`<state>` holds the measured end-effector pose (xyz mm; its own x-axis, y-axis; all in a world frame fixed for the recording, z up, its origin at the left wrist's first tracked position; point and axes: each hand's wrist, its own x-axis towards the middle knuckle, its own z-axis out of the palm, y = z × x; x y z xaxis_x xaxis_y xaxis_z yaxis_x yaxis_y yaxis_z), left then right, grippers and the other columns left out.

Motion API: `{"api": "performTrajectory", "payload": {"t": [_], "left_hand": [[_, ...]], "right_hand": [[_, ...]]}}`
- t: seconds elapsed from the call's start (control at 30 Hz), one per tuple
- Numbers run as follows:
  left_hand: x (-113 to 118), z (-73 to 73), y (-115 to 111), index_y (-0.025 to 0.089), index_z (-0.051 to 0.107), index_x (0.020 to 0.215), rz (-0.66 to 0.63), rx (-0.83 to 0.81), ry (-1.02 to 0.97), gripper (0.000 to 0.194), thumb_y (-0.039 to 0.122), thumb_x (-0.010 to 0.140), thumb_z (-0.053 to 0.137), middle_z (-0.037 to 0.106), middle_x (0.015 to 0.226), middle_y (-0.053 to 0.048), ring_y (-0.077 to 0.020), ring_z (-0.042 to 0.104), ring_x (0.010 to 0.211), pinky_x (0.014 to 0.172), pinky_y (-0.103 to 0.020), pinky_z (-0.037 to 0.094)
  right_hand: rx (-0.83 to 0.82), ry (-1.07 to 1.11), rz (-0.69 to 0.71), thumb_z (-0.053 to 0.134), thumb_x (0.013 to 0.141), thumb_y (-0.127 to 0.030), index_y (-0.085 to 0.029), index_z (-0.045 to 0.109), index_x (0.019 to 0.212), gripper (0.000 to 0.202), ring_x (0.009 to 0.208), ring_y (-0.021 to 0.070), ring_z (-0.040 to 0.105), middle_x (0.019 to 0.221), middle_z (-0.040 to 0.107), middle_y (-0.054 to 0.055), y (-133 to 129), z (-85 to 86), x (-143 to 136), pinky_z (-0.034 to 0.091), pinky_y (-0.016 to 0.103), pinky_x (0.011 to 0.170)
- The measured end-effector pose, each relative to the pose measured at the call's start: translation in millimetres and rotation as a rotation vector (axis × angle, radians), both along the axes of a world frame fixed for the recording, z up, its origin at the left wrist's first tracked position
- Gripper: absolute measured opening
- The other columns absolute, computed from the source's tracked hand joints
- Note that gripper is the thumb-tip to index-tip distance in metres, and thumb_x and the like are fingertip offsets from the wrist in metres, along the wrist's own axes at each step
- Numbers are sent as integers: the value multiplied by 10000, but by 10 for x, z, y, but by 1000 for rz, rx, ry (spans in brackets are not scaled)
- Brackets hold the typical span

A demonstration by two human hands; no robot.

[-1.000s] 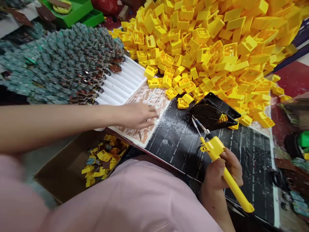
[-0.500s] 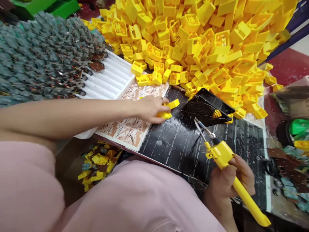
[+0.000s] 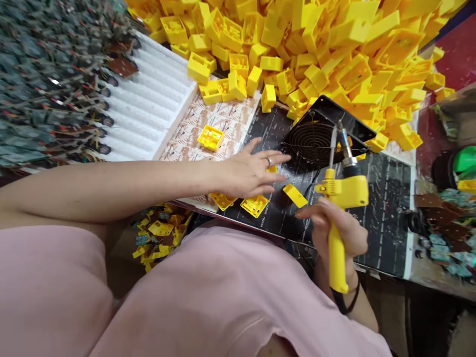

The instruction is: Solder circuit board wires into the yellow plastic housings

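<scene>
My left hand (image 3: 247, 173) is spread open, palm down, low over several yellow plastic casings, partly covering one near its fingertips. One open casing (image 3: 255, 206) lies just below the hand, with another casing (image 3: 223, 200) half hidden beside it. Another yellow casing (image 3: 295, 196) rests on the black mat, between my two hands. Beyond the left wrist, a casing (image 3: 210, 138) lies with its hollow side up. My right hand (image 3: 344, 225) is closed around the handle of a yellow soldering gun (image 3: 349, 191), its metal tip pointing away from me in front of a black fan.
The black fan (image 3: 312, 144) with a wire grille leans near a large heap of yellow casings (image 3: 275, 64). At the left, wired circuit boards (image 3: 55, 89) are piled by a ridged white foam sheet (image 3: 148, 99). More boards (image 3: 442, 243) lie at the right; a container of yellow parts (image 3: 159, 233) sits below the table edge.
My left hand has let go of the yellow pieces and opened; casings now lie around it on the table. My right hand has turned the soldering gun more upright. The view has shifted.
</scene>
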<state>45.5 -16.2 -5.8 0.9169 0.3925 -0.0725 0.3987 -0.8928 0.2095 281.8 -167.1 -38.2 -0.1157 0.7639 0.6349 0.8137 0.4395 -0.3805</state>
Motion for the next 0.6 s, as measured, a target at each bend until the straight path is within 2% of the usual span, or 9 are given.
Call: {"api": "performTrajectory", "payload": {"t": [0.03, 0.1, 0.17, 0.2, 0.3, 0.37, 0.47, 0.53, 0.6], "left_hand": [[-61, 4, 1, 264, 647, 1449, 73, 27, -49, 424, 383, 1097, 444, 415, 1713, -150, -362, 481, 1521, 1234, -674, 310], [-239, 18, -53, 215, 688, 1380, 141, 80, -140, 445, 350, 1113, 359, 599, 1565, -151, -332, 600, 1392, 1218, -626, 346], [-417, 17, -199, 203, 747, 1239, 81, 124, -188, 434, 334, 1107, 355, 748, 1338, -118, -299, 684, 1228, 1167, -574, 397], [-477, 2, -301, 201, 755, 1208, 38, 145, -202, 408, 352, 1097, 393, 773, 1270, -108, -291, 700, 1167, 1137, -558, 416], [-496, -113, -600, 168, 724, 1307, 18, 212, -216, 448, 474, 1037, 539, 751, 1299, -156, -324, 698, 1119, 1026, -532, 472], [-422, -221, -684, 158, 699, 1369, 54, 238, -199, 489, 473, 1016, 573, 740, 1303, -178, -338, 693, 1109, 953, -503, 498], [-352, -332, -576, 170, 667, 1427, 6, 179, -156, 463, 305, 999, 552, 741, 1302, -165, -312, 694, 1098, 909, -458, 510], [-381, -332, -449, 209, 667, 1432, -92, 132, -147, 479, 208, 973, 529, 705, 1404, -149, -291, 679, 1176, 971, -445, 502], [-442, -281, -384, 267, 680, 1413, -143, 127, -172, 488, 164, 970, 502, 631, 1530, -121, -277, 642, 1282, 1080, -462, 459]], "right_hand": [[33, -58, 21, 644, 1051, -369, -322, 745, 1175, 166, 545, 101, 651, 696, 702, -66, 40, -4, 43, 567, 220, 643], [70, -146, 49, 730, 995, -309, -309, 778, 1067, 86, 581, 99, 678, 757, 748, -52, 120, -6, 127, 569, 196, 651], [84, -225, 63, 788, 951, -315, -290, 779, 1057, 109, 735, 135, 753, 891, 795, -14, 191, -13, 190, 607, 212, 737], [95, -266, 67, 815, 929, -332, -280, 774, 1074, 160, 804, 156, 771, 932, 800, 3, 221, -22, 209, 621, 231, 782], [99, -352, 88, 839, 908, -334, -242, 741, 1161, 286, 876, 185, 771, 959, 784, 39, 290, -74, 212, 629, 264, 826], [68, -360, 123, 780, 950, -229, -234, 718, 1214, 271, 896, 173, 764, 997, 775, 52, 310, -111, 179, 617, 246, 808], [32, -363, 224, 653, 998, -97, -266, 696, 1244, 302, 1000, 161, 765, 1088, 776, 43, 284, -129, 126, 622, 264, 875], [14, -355, 314, 669, 1005, -139, -289, 684, 1236, 276, 1025, 160, 764, 1094, 780, 10, 240, -116, 119, 626, 333, 976], [3, -325, 364, 759, 976, -263, -281, 669, 1215, 256, 1013, 162, 767, 1075, 783, -6, 193, -93, 141, 622, 371, 1020]]}}
